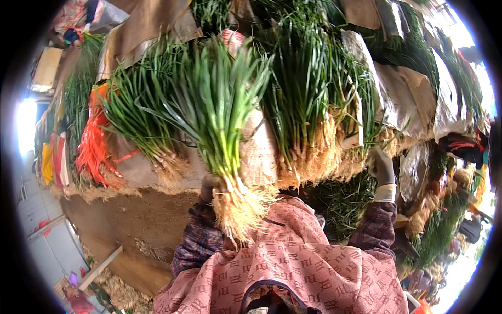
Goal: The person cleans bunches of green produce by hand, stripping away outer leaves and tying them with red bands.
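Observation:
A full bunch of green garlic, with long flat leaves, pale stems and a shaggy mass of yellow roots, stands in front of me, leaves pointing away. My left hand is closed round its stems, partly hidden behind them. Over on the right, my right hand, in a grey glove, reaches to the front edge of the heap. Its fingers look curled among the stems and roots there; what they grip is hidden. Beside it lies a thick pile of green garlic, roots toward me. A smaller bunch rests to the left.
Orange-red ties hang over the left part of the cloth-covered table. Brown cloths lie over plants on the right. Loose green leaves are heaped below the table edge. Another person's hand shows at far left.

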`<state>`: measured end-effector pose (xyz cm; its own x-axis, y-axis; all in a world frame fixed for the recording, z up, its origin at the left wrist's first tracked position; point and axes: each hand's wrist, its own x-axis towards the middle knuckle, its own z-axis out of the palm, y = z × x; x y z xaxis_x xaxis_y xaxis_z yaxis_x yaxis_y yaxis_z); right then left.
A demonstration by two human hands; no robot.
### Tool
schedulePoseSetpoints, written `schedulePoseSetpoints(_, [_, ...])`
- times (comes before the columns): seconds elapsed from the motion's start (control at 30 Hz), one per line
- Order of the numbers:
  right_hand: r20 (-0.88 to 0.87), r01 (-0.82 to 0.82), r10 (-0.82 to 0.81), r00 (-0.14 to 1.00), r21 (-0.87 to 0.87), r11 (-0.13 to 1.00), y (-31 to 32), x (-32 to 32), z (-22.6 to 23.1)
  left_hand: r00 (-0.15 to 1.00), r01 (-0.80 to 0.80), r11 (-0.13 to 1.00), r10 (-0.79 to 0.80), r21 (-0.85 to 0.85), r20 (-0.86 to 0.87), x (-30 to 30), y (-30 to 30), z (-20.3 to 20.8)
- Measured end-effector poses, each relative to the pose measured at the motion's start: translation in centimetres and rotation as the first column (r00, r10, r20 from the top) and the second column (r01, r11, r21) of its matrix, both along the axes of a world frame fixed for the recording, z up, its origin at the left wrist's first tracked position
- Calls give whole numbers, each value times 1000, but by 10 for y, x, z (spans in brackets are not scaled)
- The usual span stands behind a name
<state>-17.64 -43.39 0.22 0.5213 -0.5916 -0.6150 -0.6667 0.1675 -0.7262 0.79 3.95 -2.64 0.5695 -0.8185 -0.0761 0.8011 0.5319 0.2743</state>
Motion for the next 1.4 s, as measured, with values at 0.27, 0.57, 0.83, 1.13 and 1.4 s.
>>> schedulePoseSetpoints(0.27, [-439,-627,448,779,-543,558,164,112,-21,997,80,989,-78,121,-21,25,-16,-1])
schedulePoseSetpoints(0.57, [-364,-683,646,670,-643,346,227,129,14,990,101,967,-74,234,-120,4,-23,2])
schedulePoseSetpoints(0.83, [216,-521,671,709,-480,706,231,123,-14,967,112,994,-111,-11,-230,-5,-13,-34])
schedulePoseSetpoints(1.13, [163,-412,759,630,-759,505,273,121,36,977,15,892,83,451,-197,-23,-44,11])
schedulePoseSetpoints(1.4, [703,-297,236,671,-37,954,274,124,33,986,136,970,-114,202,-118,-2,-43,45])
